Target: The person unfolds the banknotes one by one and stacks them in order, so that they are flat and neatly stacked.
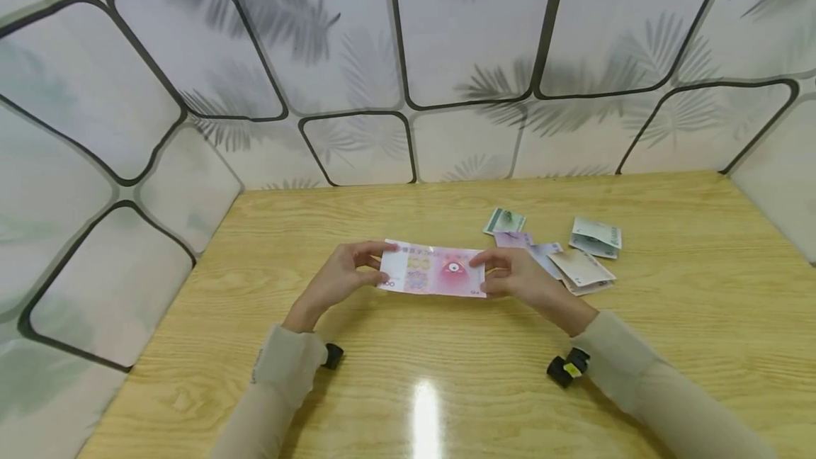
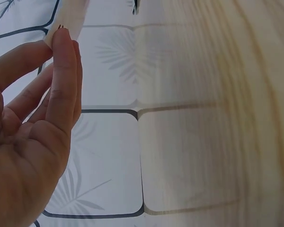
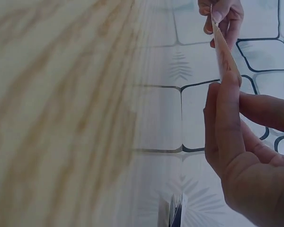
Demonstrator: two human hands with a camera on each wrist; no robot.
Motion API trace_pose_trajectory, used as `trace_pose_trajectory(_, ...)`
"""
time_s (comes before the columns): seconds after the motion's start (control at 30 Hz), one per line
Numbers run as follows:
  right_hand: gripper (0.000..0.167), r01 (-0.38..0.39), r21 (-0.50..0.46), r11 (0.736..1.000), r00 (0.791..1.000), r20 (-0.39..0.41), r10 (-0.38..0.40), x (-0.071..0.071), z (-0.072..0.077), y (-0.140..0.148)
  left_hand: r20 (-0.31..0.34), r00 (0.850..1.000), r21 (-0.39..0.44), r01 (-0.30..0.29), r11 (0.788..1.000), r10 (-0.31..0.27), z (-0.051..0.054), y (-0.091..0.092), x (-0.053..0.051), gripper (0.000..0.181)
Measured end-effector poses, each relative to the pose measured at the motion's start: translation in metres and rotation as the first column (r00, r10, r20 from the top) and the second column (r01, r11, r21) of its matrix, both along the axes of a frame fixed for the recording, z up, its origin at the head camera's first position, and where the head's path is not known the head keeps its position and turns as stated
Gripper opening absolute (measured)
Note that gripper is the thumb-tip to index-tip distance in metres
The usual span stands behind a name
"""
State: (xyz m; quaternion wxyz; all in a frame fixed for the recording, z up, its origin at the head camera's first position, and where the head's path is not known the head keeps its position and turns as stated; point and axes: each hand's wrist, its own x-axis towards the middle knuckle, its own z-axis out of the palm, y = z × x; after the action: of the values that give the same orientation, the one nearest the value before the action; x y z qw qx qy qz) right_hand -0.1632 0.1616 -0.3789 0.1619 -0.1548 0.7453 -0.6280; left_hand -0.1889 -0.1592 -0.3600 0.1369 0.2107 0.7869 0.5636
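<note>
A pink banknote (image 1: 433, 269) printed with a 100 is stretched flat between both hands, above the wooden table. The left hand (image 1: 344, 276) pinches its left end between thumb and fingers. At the right end, the right hand (image 1: 525, 280) does the same. In the left wrist view, a corner of the note (image 2: 68, 21) sticks out past the left hand's fingertips (image 2: 61, 40). Seen nearly edge-on in the right wrist view, the note (image 3: 225, 54) runs from the right hand (image 3: 255, 146) to the left hand behind it.
Several folded notes lie on the table (image 1: 408, 346) beyond the right hand: a green one (image 1: 506, 220), a purple one (image 1: 512, 239), a blue one (image 1: 546, 258), a brownish one (image 1: 581, 268) and a grey-green one (image 1: 596, 237). A patterned wall (image 1: 472, 27) stands behind the table.
</note>
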Motion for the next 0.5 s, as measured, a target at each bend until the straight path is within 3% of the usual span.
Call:
trace_pose_trajectory(0.23, 0.04, -0.074, -0.004, 0.997, 0.994, 0.086, 0.074, -0.0021, 0.0011, -0.006, 0.029, 1.0, -0.063, -0.001, 0.998, 0.003, -0.0014, -0.0056, 0.0008, 0.044)
trace_pose_trajectory(0.5, 0.043, -0.102, -0.003, 0.995, 0.99, 0.103, 0.101, -0.0021, 0.002, -0.0091, 0.029, 0.999, -0.078, 0.02, 0.997, -0.018, -0.0051, -0.0105, -0.0016, 0.043)
